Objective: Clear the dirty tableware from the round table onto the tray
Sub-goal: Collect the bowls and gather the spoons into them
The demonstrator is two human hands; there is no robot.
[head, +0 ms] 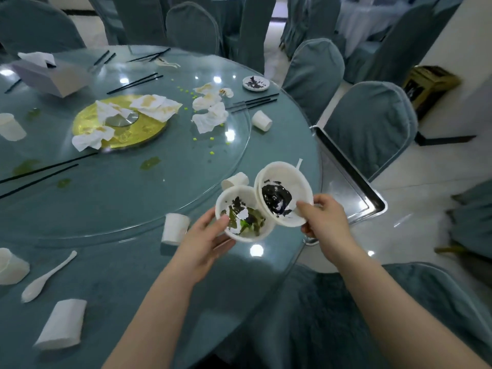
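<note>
A: Left hand [206, 237] grips the bowl of green scraps [243, 217]; right hand [323, 219] pinches the tilted stack of bowls [283, 197], dark residue inside; both held above the near right of the round table [133, 262].

B: Then I'd level the stack before nesting, so nothing drips; the tray [354, 182] sits just right of the table edge, bare; carry both there.

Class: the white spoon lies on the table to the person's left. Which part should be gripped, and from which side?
Pinch the spoon by its slim handle, the far upper-right end, coming from above with fingers on either side. It lies flat on the table, bowl end nearest the person; the bowl looks too broad and shallow for a sure pinch.
</note>
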